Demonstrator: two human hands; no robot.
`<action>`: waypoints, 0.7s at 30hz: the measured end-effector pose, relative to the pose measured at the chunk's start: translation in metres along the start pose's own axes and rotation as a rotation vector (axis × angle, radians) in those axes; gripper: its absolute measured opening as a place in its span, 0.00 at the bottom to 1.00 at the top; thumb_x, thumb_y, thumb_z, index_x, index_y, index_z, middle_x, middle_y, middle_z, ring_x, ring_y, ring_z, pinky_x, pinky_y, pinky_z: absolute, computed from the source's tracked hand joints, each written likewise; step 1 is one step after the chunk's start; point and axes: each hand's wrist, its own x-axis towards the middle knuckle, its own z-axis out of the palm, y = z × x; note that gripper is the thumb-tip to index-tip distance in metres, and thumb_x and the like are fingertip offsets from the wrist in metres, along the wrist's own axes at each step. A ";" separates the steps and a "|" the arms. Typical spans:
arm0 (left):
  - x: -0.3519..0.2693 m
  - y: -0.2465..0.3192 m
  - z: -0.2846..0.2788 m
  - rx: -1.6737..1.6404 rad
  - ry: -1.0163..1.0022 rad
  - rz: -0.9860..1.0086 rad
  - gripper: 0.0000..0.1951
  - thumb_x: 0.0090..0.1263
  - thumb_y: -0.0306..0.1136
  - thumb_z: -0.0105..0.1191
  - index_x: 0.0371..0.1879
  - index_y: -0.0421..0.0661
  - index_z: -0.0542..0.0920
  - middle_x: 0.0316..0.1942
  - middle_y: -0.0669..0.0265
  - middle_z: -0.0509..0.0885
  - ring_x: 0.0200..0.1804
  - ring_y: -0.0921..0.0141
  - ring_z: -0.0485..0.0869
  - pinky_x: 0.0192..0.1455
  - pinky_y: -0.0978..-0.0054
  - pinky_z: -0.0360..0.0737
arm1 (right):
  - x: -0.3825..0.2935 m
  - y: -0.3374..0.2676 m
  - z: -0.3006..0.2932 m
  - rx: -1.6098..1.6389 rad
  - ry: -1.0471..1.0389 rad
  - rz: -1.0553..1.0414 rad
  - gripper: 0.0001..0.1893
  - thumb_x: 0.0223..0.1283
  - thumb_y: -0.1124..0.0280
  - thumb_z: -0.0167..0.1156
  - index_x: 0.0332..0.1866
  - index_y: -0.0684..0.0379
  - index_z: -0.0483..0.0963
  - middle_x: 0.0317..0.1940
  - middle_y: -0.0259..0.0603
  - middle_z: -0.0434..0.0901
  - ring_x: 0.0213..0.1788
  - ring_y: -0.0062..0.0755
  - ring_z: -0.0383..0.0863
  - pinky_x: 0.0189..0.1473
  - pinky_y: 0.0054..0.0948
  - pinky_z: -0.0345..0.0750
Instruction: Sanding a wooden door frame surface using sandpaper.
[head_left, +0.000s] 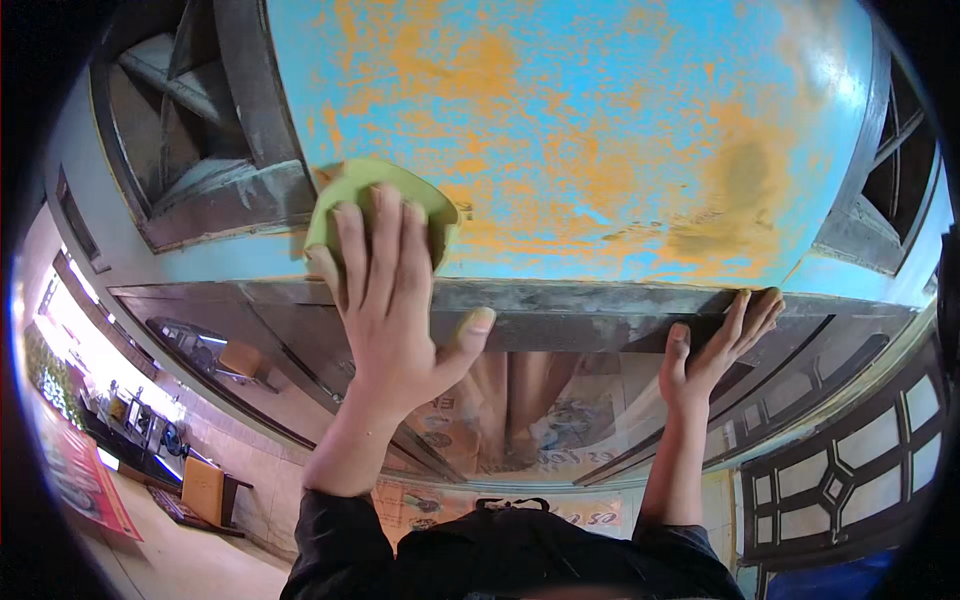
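Observation:
My left hand (390, 307) presses a curved yellow-green sheet (349, 180), which looks like sandpaper, flat against the wall panel (570, 142). The panel is blue paint with worn orange patches. The sheet lies at its lower left corner, next to the dark frame of a vent opening, and its edge bends away from the wall. Lower and to the right, my right hand (709, 352) rests its fingertips on the dark wooden beam (555, 296) below the panel. Its thumb is spread, and nothing shows in it.
Dark wood-framed vent openings flank the panel at left (262, 191) and right (855, 232). Glass panes (562, 390) below the beam carry reflections. At lower left stand an orange-brown chair (202, 491) and a red banner (82, 472). A dark lattice with pale panes (832, 487) is at right.

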 end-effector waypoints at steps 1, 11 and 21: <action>0.005 0.001 -0.001 -0.104 0.068 -0.052 0.44 0.67 0.61 0.53 0.72 0.34 0.65 0.77 0.46 0.59 0.80 0.42 0.48 0.76 0.35 0.36 | 0.000 -0.001 -0.001 -0.002 -0.018 0.008 0.41 0.72 0.41 0.46 0.81 0.56 0.48 0.81 0.60 0.41 0.82 0.66 0.35 0.76 0.66 0.35; 0.053 0.023 -0.013 0.085 0.035 0.026 0.44 0.68 0.59 0.53 0.74 0.36 0.62 0.79 0.50 0.57 0.81 0.46 0.47 0.76 0.35 0.35 | 0.001 -0.006 -0.008 0.038 -0.069 -0.012 0.41 0.70 0.48 0.52 0.80 0.57 0.48 0.80 0.63 0.39 0.82 0.67 0.32 0.76 0.65 0.32; 0.125 0.074 -0.002 0.076 0.065 0.232 0.34 0.67 0.49 0.58 0.72 0.52 0.69 0.77 0.68 0.62 0.79 0.63 0.58 0.76 0.39 0.52 | -0.004 0.010 -0.006 0.154 0.185 0.008 0.30 0.69 0.50 0.55 0.70 0.51 0.59 0.74 0.59 0.58 0.77 0.60 0.54 0.76 0.64 0.39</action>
